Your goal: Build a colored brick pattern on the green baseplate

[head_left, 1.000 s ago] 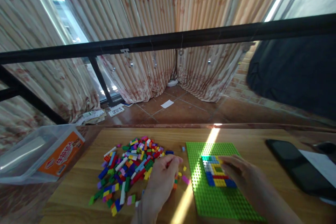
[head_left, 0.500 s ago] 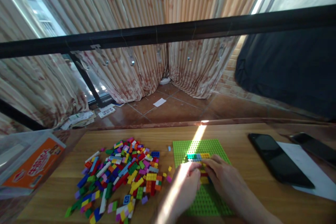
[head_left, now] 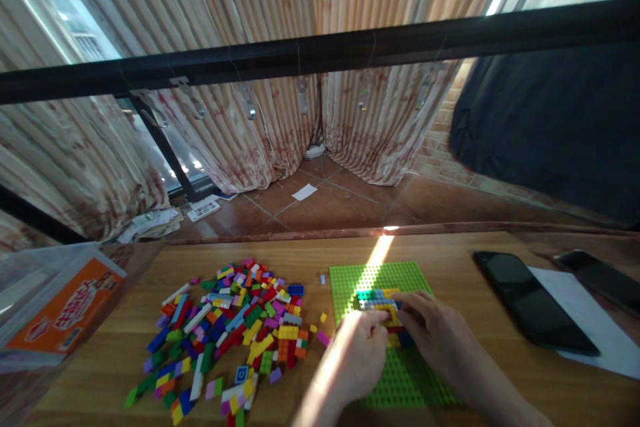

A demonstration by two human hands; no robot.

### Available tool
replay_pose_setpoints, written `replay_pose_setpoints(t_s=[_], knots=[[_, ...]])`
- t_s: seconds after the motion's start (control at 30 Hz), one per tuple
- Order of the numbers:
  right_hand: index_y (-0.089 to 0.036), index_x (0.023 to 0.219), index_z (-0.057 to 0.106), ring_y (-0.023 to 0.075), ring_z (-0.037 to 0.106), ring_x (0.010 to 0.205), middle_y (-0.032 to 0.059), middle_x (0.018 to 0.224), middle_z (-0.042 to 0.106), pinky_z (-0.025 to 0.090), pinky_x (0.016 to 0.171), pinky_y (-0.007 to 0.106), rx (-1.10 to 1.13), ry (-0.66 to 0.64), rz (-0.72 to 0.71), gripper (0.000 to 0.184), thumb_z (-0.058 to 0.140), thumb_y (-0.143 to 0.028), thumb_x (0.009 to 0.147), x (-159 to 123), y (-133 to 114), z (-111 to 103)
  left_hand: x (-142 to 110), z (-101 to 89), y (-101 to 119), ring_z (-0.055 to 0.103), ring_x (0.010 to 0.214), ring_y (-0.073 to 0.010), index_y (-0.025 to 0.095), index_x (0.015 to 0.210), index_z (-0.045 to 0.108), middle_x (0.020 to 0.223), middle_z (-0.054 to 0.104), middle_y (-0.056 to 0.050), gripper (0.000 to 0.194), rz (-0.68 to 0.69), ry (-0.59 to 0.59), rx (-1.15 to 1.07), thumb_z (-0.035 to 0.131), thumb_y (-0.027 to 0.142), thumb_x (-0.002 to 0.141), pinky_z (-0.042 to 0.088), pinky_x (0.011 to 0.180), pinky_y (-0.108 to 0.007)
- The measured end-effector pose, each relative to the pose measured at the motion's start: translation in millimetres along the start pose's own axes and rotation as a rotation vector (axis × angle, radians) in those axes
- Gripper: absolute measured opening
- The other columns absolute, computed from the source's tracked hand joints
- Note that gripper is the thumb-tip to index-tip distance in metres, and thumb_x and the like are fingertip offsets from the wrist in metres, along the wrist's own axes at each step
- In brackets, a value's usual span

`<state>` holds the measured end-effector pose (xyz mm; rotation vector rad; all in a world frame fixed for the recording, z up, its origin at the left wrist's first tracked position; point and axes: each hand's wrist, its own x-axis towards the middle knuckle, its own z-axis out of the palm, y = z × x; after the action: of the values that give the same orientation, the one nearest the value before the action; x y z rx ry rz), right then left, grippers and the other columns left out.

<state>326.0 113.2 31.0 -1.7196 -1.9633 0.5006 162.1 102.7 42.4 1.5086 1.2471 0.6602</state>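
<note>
A green studded baseplate (head_left: 400, 380) lies on the table with a small patch of toy building bricks (head_left: 383, 297) on it, in turquoise, light blue, yellow, red and dark blue. My left hand (head_left: 363, 353) is closed at the patch's left front, its index finger reaching onto the bricks and the other fingers curled. Against the right side of the patch, my right hand (head_left: 437, 333) is closed with bent fingers on the bricks. Both hands cover part of the patch, so whether a loose brick lies under the fingertips is hidden.
A heap of loose coloured bricks (head_left: 235, 320) spreads over the left of the wooden table (head_left: 430, 247). At right lie a black phone (head_left: 533, 303), white paper (head_left: 595, 327) and a second dark phone (head_left: 600, 273). A clear box with an orange label (head_left: 65, 307) stands at far left.
My left index finger now stretches further over the bricks. My right hand has shifted slightly right, showing more of the patch, including dark blue at its right edge.
</note>
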Motion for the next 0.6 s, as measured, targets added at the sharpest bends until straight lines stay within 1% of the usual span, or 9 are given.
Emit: replay_pose_setpoints(t_s=[0.1, 0.23, 0.33, 0.43, 0.6], knots=[[-0.019, 0.09, 0.07, 0.0207, 0.066, 0.073, 0.0068, 0.084, 0.07, 0.048, 0.067, 0.031, 0.049, 0.053, 0.118, 0.028, 0.047, -0.031, 0.079, 3.0, 4.5, -2.7, 0.5, 0.8, -0.3, 0.06, 0.078, -0.0188, 0.017, 0.097, 0.071, 0.07, 0.067, -0.004, 0.033, 0.012, 0.029, 0.046, 0.043, 0.025, 0.082, 0.046, 0.072, -0.028], [-0.019, 0.083, 0.07, 0.0196, 0.065, 0.066, 0.0049, 0.075, 0.07, 0.047, 0.061, 0.029, 0.125, 0.031, 0.218, 0.024, 0.055, -0.035, 0.073, 6.3, 5.1, -1.4, 1.2, 2.4, -2.9, 0.061, 0.078, -0.0192, 0.018, 0.103, 0.07, 0.072, 0.068, -0.004, 0.035, 0.007, 0.048, 0.065, 0.043, 0.025, 0.082, 0.046, 0.072, -0.029], [-0.019, 0.084, 0.069, 0.0189, 0.064, 0.063, 0.0042, 0.073, 0.071, 0.047, 0.059, 0.028, 0.165, -0.001, 0.244, 0.024, 0.056, -0.036, 0.073, 8.2, 4.8, -0.5, 0.6, 2.7, -2.6, 0.06, 0.079, -0.0199, 0.017, 0.104, 0.07, 0.071, 0.068, -0.005, 0.035, 0.007, 0.05, 0.075, 0.044, 0.025, 0.082, 0.046, 0.069, -0.029], [-0.019, 0.083, 0.069, 0.0186, 0.064, 0.063, 0.0038, 0.072, 0.071, 0.047, 0.057, 0.028, 0.194, -0.025, 0.251, 0.023, 0.056, -0.035, 0.074, 9.6, 4.6, -1.4, -0.7, 1.8, 0.5, 0.06, 0.078, -0.0206, 0.018, 0.097, 0.072, 0.07, 0.067, -0.005, 0.034, 0.034, 0.043, 0.078, 0.043, 0.025, 0.082, 0.044, 0.066, -0.028], [-0.02, 0.079, 0.07, 0.0185, 0.065, 0.063, 0.0034, 0.071, 0.072, 0.046, 0.057, 0.027, 0.196, -0.008, 0.231, 0.019, 0.057, -0.034, 0.074, 10.6, 3.8, -2.8, -2.0, 0.4, 5.5, 0.059, 0.076, -0.0204, 0.017, 0.091, 0.072, 0.073, 0.067, -0.005, 0.032, 0.032, 0.019, 0.064, 0.042, 0.025, 0.081, 0.042, 0.063, -0.027]])
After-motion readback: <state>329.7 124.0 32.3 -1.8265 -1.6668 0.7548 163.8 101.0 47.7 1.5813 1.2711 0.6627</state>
